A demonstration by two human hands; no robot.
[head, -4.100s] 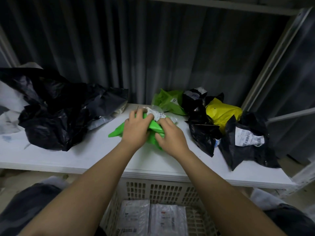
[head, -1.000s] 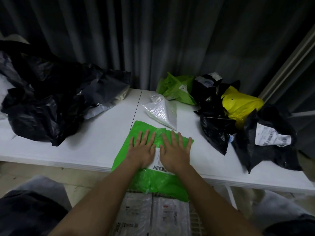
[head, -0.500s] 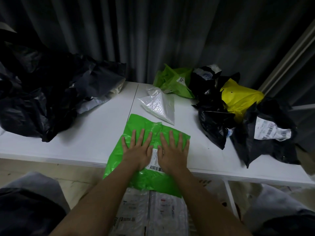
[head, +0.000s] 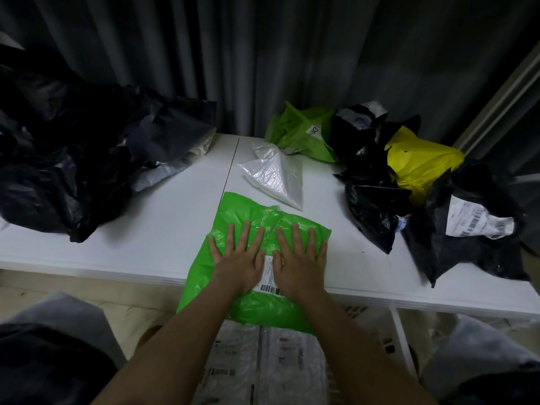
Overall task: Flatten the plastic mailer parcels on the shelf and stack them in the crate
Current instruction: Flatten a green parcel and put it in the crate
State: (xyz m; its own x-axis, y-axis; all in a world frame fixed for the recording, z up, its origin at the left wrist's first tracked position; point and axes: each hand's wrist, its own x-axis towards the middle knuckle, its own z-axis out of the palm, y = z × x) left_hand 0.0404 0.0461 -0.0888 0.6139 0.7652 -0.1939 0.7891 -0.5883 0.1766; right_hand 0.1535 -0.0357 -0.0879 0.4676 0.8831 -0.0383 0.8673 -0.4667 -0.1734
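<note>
A: Where is the green mailer (head: 251, 217)?

B: At six o'clock on the shelf (head: 175, 217), its near end hanging over the edge above the crate (head: 377, 340); the left hand (head: 238, 258) and right hand (head: 301, 260) lie flat on it, fingers (head: 230, 235) straight and spread, pinching nothing.

A: How to press well?

B: Sweep outward from the label (head: 270, 276) toward the puckered far edge; mind it sliding off.

A: What's around?

B: A clear bag (head: 274, 173) at twelve o'clock, just beyond; black bags (head: 377, 211) at two, near; a dark heap (head: 58, 171) at ten, apart.

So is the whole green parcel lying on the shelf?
No, the green parcel overhangs the shelf's front edge, its near end hanging above the crate.
</note>
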